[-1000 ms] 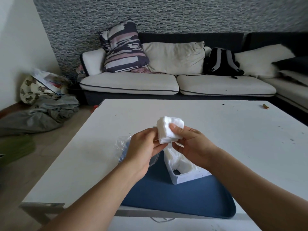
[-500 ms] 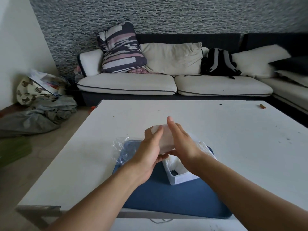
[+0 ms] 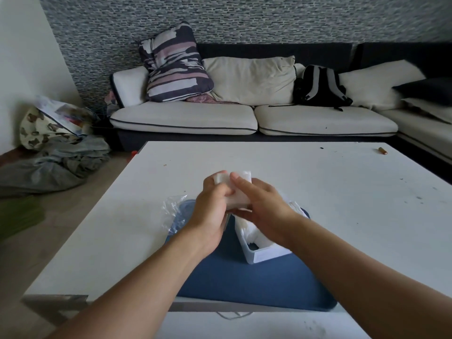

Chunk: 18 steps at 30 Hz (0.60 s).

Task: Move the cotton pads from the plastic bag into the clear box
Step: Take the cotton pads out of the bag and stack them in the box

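Note:
A stack of white cotton pads is held between both hands above the table. My left hand grips the stack's left side with curled fingers. From the right, my right hand holds the stack, fingers laid over its top. Just below the hands stands the clear box on a blue mat, with white pads inside it. The crumpled plastic bag lies to the left of the hands, partly hidden by my left wrist.
The white table carries a small brown object at its far right. A sofa with cushions and a black backpack stands behind. Clothes and bags lie on the floor at left.
The stack stood upright, then both hands closed round it and tilted it flatter, a little lower over the box. The view has shifted slightly.

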Available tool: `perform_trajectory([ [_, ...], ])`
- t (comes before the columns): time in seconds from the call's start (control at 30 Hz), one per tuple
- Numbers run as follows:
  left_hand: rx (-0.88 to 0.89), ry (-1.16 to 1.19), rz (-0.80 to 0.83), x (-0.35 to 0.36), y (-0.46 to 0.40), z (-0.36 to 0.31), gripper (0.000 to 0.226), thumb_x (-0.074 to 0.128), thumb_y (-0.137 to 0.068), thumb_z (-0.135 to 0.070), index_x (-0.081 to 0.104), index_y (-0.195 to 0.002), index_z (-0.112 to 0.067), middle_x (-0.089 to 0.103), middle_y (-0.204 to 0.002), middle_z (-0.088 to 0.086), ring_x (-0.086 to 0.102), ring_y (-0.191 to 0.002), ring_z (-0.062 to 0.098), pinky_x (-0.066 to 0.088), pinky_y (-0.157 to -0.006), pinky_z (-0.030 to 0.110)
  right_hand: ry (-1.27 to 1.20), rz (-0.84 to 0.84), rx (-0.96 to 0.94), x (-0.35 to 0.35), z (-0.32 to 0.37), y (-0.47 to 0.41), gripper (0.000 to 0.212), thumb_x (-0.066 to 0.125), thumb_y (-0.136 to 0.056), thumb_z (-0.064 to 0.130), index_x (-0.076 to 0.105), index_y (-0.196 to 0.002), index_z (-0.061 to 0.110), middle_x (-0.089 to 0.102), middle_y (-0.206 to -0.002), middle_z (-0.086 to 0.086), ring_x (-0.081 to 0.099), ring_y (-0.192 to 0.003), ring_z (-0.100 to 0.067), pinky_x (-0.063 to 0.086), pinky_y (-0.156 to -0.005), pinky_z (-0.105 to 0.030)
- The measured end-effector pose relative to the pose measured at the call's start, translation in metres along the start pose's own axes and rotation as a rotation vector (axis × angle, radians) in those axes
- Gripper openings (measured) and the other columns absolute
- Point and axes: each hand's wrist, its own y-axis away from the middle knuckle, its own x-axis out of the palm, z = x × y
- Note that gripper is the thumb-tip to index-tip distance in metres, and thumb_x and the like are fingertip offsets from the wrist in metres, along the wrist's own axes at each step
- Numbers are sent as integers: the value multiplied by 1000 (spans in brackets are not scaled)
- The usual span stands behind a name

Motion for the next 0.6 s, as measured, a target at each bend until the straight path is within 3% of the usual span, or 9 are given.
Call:
perform_trajectory([
  [0.13, 14, -9, 51, 0, 1, -1, 39, 44, -92, -1, 53, -127, -18, 63, -104, 6, 62, -95, 20, 49, -74, 27, 48, 85, 64, -13, 9, 8, 48, 65, -94, 38, 67, -121, -2, 71, -118, -22, 71, -106, -28, 55, -99, -42],
  [0.2, 51, -112, 58, -1, 1, 1, 44, 47, -89, -4, 50, -129, -22, 60, -110, 8, 59, -96, 19, 50, -73, 24, 81, 82, 76, -14, 9, 9, 48, 65, -94, 39, 67, -122, -1, 71, -119, -21, 71, -105, -27, 55, -99, -41],
  [0.33, 140, -427, 143, -4, -1, 6, 53, 37, -98, 3, 33, -145, -20, 49, -131, 8, 51, -106, 9, 43, -69, 2, 114, 46, 77, -18, 7, 7, 42, 66, -95, 37, 69, -118, 1, 75, -108, -15, 73, -100, -22, 58, -92, -35],
  [0.4, 92, -489, 186, -4, -2, 9, 55, 40, -100, -4, 26, -149, -23, 46, -138, 5, 48, -120, 13, 42, -78, 8, 202, 15, 98, -23, 10, 7, 41, 69, -92, 39, 72, -110, 3, 74, -90, -7, 73, -82, -15, 58, -80, -29],
  [0.47, 32, -564, 161, -5, -6, 12, 58, 49, -99, -14, 24, -150, -23, 49, -128, -1, 48, -118, 14, 37, -82, 19, 343, -87, 118, -31, 12, 5, 48, 76, -86, 43, 73, -105, -1, 71, -81, -5, 68, -69, -14, 57, -69, -28],
  [0.53, 35, -717, 34, -13, -12, 16, 53, 60, -95, -22, 39, -143, -19, 54, -121, -1, 52, -109, 15, 37, -78, 20, 460, -223, 157, -42, 10, 1, 47, 84, -79, 37, 72, -100, -3, 73, -87, -10, 72, -69, -19, 62, -65, -32],
  [0.6, 120, -955, -54, -23, -15, 21, 30, 64, -91, -24, 61, -120, -18, 64, -112, -4, 58, -102, 14, 39, -74, 21, 549, -269, 233, -52, 6, -1, 42, 88, -76, 30, 70, -98, -2, 74, -94, -15, 75, -75, -26, 64, -64, -38],
])
